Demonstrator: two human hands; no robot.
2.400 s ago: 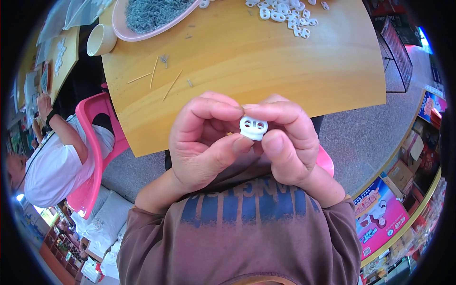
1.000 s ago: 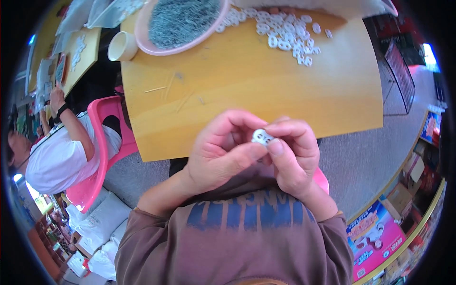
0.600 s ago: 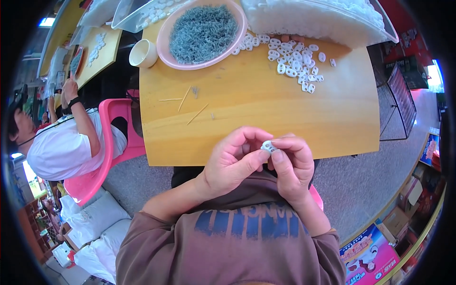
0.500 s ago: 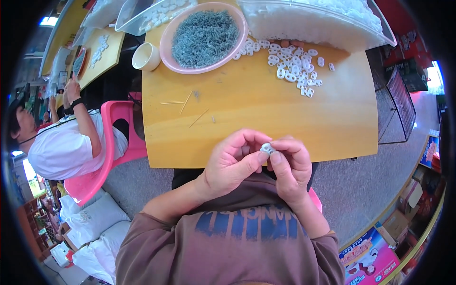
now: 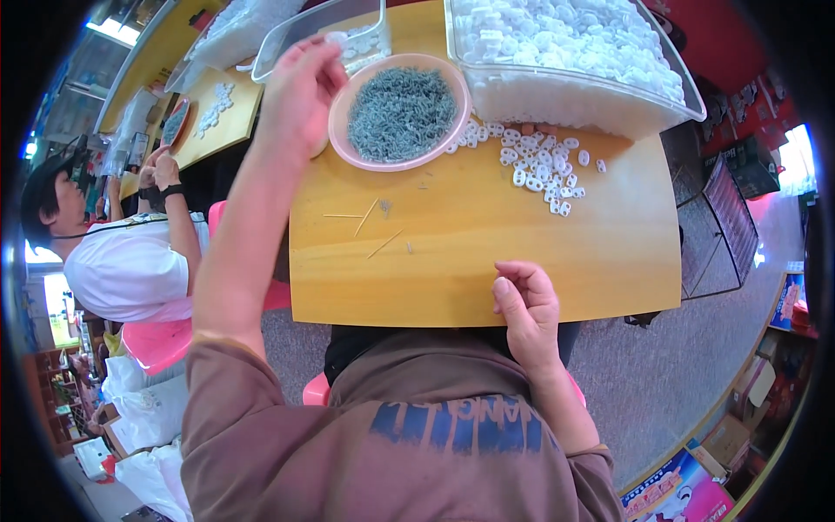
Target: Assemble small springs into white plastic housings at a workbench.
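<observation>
My left hand [image 5: 300, 83] is stretched out over the clear plastic bin [image 5: 277, 42] at the far left. Its fingers are closed at the tips on a small white cord lock [image 5: 336, 38], partly hidden by them. My right hand [image 5: 529, 304] is by the table's near edge, fingers curled and thumb close to the forefinger; whether something small is inside does not show. A pink bowl [image 5: 337, 130] full of small grey springs [image 5: 402, 113] stands beside my left forearm. Loose white two-holed pieces [image 5: 544, 165] lie scattered beyond my right hand.
A large clear bin [image 5: 565, 87] heaped with white pieces stands at the back right. Thin sticks [image 5: 384, 244] and a few stray springs [image 5: 385, 207] lie on the yellow table [image 5: 487, 235]. A person in white [image 5: 130, 270] sits at the left.
My left hand has left my right one and gone far forward and left, to the clear bin, with the white piece. My right hand stays near the table edge. The view has shifted.
</observation>
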